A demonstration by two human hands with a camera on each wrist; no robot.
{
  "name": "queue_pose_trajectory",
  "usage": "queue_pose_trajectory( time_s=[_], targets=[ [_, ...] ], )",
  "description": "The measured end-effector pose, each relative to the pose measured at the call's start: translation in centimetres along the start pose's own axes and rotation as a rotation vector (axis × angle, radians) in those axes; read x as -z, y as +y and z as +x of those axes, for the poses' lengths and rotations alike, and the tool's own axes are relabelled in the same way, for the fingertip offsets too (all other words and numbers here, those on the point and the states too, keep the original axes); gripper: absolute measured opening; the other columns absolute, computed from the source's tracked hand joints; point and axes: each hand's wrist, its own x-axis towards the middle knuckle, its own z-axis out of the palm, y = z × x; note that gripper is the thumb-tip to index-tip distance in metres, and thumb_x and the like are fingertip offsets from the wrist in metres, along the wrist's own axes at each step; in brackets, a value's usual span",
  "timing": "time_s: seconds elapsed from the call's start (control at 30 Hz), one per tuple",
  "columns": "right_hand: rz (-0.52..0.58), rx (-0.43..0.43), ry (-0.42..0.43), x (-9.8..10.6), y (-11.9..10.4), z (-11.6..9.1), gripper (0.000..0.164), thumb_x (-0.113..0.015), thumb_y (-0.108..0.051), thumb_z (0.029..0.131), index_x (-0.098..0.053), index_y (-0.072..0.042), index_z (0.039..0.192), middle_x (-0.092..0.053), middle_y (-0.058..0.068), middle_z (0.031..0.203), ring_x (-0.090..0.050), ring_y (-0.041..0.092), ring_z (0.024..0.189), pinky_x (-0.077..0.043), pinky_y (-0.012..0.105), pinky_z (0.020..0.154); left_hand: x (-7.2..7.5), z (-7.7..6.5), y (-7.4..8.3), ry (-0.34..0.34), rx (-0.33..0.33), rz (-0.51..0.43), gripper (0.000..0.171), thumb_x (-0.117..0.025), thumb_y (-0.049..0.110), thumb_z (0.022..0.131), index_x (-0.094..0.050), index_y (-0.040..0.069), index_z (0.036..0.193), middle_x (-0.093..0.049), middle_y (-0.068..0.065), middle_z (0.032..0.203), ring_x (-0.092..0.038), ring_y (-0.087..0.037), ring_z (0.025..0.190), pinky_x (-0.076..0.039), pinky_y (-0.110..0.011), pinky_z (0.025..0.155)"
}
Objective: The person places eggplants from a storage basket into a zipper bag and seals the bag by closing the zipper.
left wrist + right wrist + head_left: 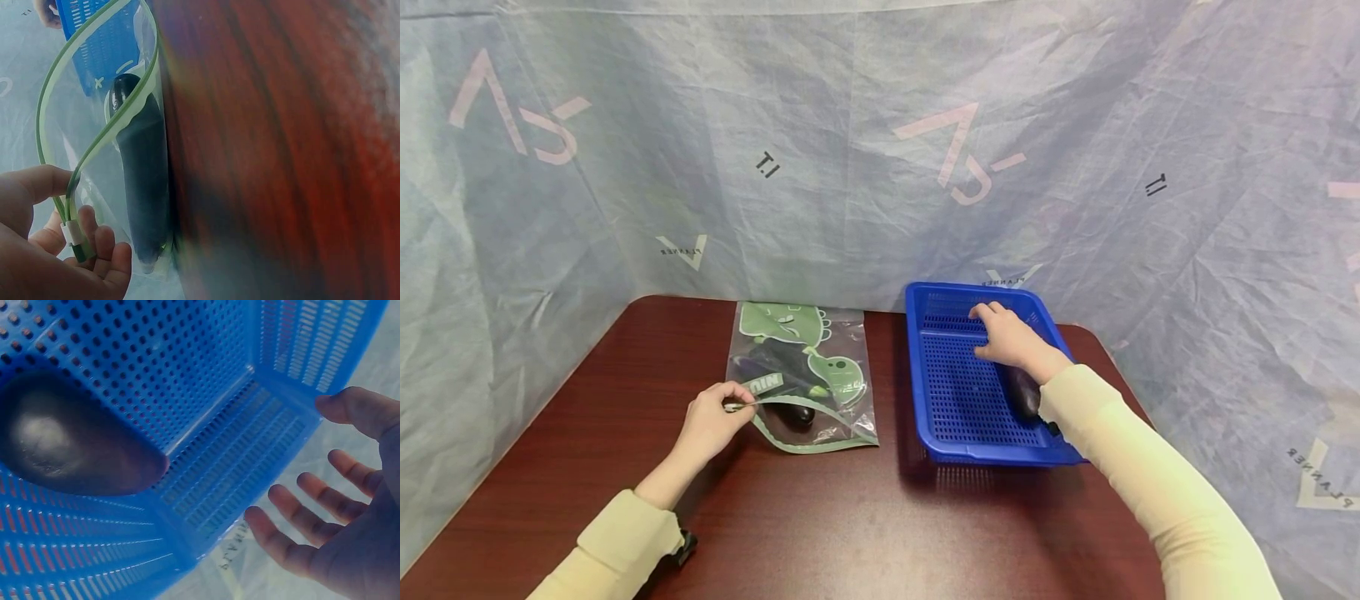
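My left hand point(713, 418) pinches the green-edged mouth of a clear zip bag point(857, 417) with green cartoon print, near a white slider point(72, 233). The bag lies on the table with its mouth spread apart. Inside is a dark eggplant point(144, 181), its rounded end towards the mouth. Over a blue basket point(916, 367) hangs my right hand point(1006, 337), fingers spread and bent a little, holding nothing. Beneath that hand and forearm, another eggplant point(1021, 392) lies along the basket's right side, partly hidden by the sleeve. In the right wrist view, the fingers are apart from this eggplant point(75, 437).
The brown table point(850, 533) carries the bag at left of centre and the basket at right. Grey printed cloth point(820, 167) stands behind the table and along both sides. A dark object point(685, 547) sits at the left cuff.
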Motion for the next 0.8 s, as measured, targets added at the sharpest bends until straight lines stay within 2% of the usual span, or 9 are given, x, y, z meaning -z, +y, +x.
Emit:
queue_pose_trajectory(
  time_s=[0.2, 0.47, 0.6, 0.8],
  targets=[
    [0.016, -0.106, -0.053, -0.2, 1.2, 0.1, 0.065, -0.071, -0.016, 0.081, -0.039, 0.001, 0.135, -0.038, 0.029, 0.134, -0.036, 0.054, 0.120, -0.038, 0.060, 0.092, 0.0, 0.1, -0.2, -0.001, -0.004, 0.007, 0.005, -0.070, 0.014, 0.078, -0.065, 0.014, 0.081, -0.066, -0.009, 0.097, -0.059, -0.026, 0.085, -0.042, -0.038, 0.074],
    [0.011, -0.217, -0.091, -0.6, 2.2, 0.1, 0.071, -0.073, -0.019, 0.077, -0.038, 0.008, 0.133, -0.038, 0.035, 0.132, -0.036, 0.052, 0.123, -0.026, 0.062, 0.103, 0.1, 0.1, -0.1, -0.003, -0.007, 0.003, 0.006, -0.070, 0.013, 0.078, -0.065, 0.014, 0.081, -0.066, -0.009, 0.098, -0.059, -0.027, 0.088, -0.042, -0.039, 0.076],
    [0.041, -0.297, -0.144, -0.8, 2.2, -0.1, 0.078, -0.072, -0.021, 0.077, -0.031, 0.010, 0.136, -0.032, 0.037, 0.136, -0.031, 0.053, 0.126, -0.026, 0.062, 0.103, 0.0, 0.1, -0.1, -0.001, -0.006, 0.001, 0.006, -0.070, 0.013, 0.078, -0.065, 0.014, 0.081, -0.066, -0.009, 0.098, -0.059, -0.028, 0.089, -0.042, -0.039, 0.077],
    [0.026, -0.414, -0.231, -1.1, 2.3, -0.1, 0.086, -0.073, -0.024, 0.077, -0.023, 0.011, 0.138, -0.028, 0.041, 0.136, -0.034, 0.053, 0.124, -0.036, 0.059, 0.097, -0.1, 0.1, -0.2, -0.001, -0.006, 0.000, 0.005, -0.070, 0.014, 0.078, -0.065, 0.014, 0.081, -0.066, -0.009, 0.098, -0.059, -0.027, 0.087, -0.042, -0.038, 0.075]
  ],
)
